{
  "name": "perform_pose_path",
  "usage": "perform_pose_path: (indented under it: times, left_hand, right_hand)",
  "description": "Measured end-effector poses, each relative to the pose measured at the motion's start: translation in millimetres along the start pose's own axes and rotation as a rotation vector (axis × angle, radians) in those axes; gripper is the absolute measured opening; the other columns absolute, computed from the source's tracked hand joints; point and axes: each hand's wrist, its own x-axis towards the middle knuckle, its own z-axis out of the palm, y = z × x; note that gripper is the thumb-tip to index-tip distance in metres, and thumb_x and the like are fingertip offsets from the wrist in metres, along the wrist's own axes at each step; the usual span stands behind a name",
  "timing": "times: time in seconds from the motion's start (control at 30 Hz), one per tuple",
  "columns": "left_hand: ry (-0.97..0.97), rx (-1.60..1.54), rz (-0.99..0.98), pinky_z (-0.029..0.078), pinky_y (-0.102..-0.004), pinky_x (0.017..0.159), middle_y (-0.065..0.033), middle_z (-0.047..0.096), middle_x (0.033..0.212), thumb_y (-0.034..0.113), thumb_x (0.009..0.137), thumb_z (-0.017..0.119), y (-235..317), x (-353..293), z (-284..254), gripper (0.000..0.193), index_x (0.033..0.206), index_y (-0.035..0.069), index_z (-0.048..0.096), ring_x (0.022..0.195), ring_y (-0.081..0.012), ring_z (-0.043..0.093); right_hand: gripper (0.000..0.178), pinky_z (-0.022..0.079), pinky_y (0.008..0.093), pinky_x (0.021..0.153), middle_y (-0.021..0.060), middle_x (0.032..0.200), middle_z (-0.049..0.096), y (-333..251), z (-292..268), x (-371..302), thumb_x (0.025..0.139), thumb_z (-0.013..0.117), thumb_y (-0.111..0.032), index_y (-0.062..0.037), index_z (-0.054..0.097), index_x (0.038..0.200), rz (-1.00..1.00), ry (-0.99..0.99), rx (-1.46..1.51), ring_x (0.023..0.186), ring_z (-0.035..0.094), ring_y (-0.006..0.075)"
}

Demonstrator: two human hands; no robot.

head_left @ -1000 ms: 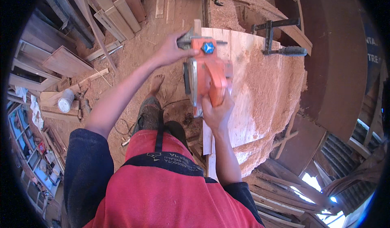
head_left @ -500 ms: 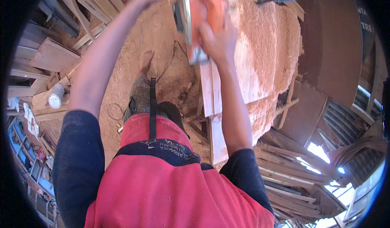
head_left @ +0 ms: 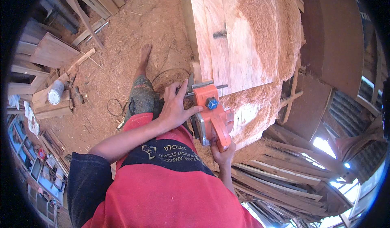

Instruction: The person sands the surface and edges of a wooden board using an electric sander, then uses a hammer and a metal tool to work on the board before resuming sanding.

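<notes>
An orange electric hand planer with a blue front knob lies over the near end of the pale wooden planks. Its rear handle is in the grip of my right hand, fingers wrapped round it. My left hand is beside the planer's left side, fingers apart and thumb reaching to the front of its body. A thin dark bar sticks out beside the planer's front end; what it belongs to is hidden. Wood shavings thickly cover the planks' right side.
Sawdust covers the floor, where a dark cord lies looped. Boards and a white container stand at the left. Long timber offcuts are stacked at the lower right, with large brown panels above them.
The planer has come from the far part of the planks back toward my body. My left hand has left its front knob area and is now at its side; my right hand still grips it.
</notes>
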Motion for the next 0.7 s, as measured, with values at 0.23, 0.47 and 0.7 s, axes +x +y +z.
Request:
perform_pose_path:
  times: [0.23, 0.47, 0.7]
  left_hand:
    - [0.068, -0.023, 0.010, 0.036, -0.0446, 0.109, -0.0253, 0.046, 0.130, 0.046, 0.072, 0.085, -0.9, 71.3, -50.5, 0.102, 0.144, -0.010, 0.039, 0.125, -0.0398, 0.044]
    - [0.065, -0.030, -0.024, 0.039, -0.0441, 0.108, -0.0241, 0.048, 0.131, 0.046, 0.071, 0.087, -7.2, 159.4, -112.5, 0.101, 0.144, -0.008, 0.042, 0.125, -0.0385, 0.047]
    - [0.129, -0.044, 0.056, 0.044, -0.0404, 0.104, -0.0237, 0.052, 0.127, 0.045, 0.069, 0.088, -21.4, 254.5, -173.0, 0.098, 0.141, -0.008, 0.047, 0.118, -0.0363, 0.054]
  right_hand:
    - [0.022, 0.052, 0.0362, 0.060, 0.0108, 0.069, 0.064, -44.8, 21.6, 73.0, 0.069, 0.071, -0.009, -0.0031, 0.063, 0.088, -0.097, -0.003, 0.071, 0.061, 0.066, 0.0230]
    - [0.023, 0.052, 0.0381, 0.060, 0.0128, 0.070, 0.065, -110.9, 47.8, 159.2, 0.070, 0.072, -0.011, -0.0029, 0.063, 0.090, -0.178, -0.022, 0.148, 0.061, 0.067, 0.0281]
    - [0.024, 0.052, 0.0406, 0.059, 0.0167, 0.072, 0.066, -172.9, 75.6, 247.8, 0.071, 0.072, -0.010, -0.0023, 0.063, 0.092, -0.209, -0.043, 0.107, 0.062, 0.068, 0.0339]
